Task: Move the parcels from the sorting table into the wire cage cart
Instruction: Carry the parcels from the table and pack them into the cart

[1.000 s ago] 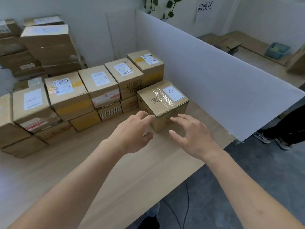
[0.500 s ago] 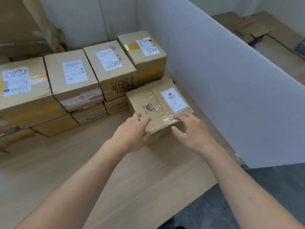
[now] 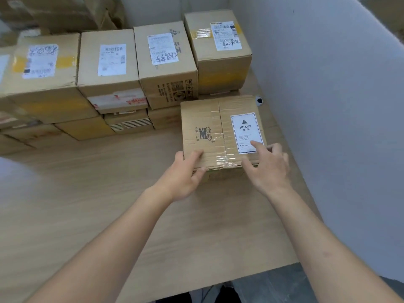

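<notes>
While no cart shows, task looks barely begun: every visible parcel sits on table (image 3: 87, 215). Stack (image 3: 135, 68) at back: four clear top boxes in row, partial fifth at left edge, lower layer under, total uncountable. HEAVY box (image 3: 218, 130) alone in front, near partition (image 3: 328, 95), unlifted. Left hand (image 3: 185, 173) clasps its near-left corner; right hand (image 3: 266, 167) spread, fingers on label, grip unformed.
</notes>
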Demonstrator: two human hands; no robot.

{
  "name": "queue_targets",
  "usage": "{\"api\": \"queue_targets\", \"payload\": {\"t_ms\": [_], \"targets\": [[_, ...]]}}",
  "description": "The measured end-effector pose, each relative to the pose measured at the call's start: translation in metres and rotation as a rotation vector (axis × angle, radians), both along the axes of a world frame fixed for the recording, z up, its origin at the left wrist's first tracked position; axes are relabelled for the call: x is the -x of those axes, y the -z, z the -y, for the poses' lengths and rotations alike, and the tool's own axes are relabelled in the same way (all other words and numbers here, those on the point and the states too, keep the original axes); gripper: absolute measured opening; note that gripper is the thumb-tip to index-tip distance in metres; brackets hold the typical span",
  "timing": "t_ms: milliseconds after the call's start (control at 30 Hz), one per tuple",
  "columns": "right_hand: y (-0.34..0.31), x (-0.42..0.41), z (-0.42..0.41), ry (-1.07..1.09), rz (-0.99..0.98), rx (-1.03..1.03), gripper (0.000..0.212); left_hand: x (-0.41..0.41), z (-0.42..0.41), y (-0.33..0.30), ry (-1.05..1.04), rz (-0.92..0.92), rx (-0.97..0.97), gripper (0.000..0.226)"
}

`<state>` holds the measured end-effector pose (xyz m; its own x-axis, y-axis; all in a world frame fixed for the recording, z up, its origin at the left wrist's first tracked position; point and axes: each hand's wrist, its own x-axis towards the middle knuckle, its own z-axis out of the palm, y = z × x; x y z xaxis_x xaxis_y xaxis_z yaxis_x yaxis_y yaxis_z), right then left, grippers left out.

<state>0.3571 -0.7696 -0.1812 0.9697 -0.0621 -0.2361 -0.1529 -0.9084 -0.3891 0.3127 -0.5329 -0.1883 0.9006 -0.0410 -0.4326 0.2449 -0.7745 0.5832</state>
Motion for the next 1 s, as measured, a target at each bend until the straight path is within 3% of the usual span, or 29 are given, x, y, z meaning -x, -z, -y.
{"api": "queue_targets", "payload": {"t_ms": [133, 233, 400, 667, 1000], "targets": [[0.013, 0.013, 0.021, 0.068, -0.025, -0.121, 0.07, 0.015, 0.005, 0.005, -0.134, 0.032, 0.009, 0.053], [0.026, 0.023, 0.04, -0.037, -0.138, -0.185, 0.076, 0.022, 0.008, 0.008, -0.175, 0.018, -0.003, 0.057], [0.03, 0.037, 0.045, -0.042, -0.185, -0.454, 0.076, 0.03, 0.025, 0.012, -0.235, 0.041, 0.141, 0.063], [-0.003, 0.057, 0.045, -0.126, -0.104, -0.473, 0.077, 0.064, 0.025, -0.027, -0.28, 0.115, 0.131, 0.062], [-0.067, 0.075, 0.006, -0.45, 0.003, -0.463, 0.077, 0.153, 0.0, -0.089, -0.512, 0.274, 0.113, 0.062]]}}
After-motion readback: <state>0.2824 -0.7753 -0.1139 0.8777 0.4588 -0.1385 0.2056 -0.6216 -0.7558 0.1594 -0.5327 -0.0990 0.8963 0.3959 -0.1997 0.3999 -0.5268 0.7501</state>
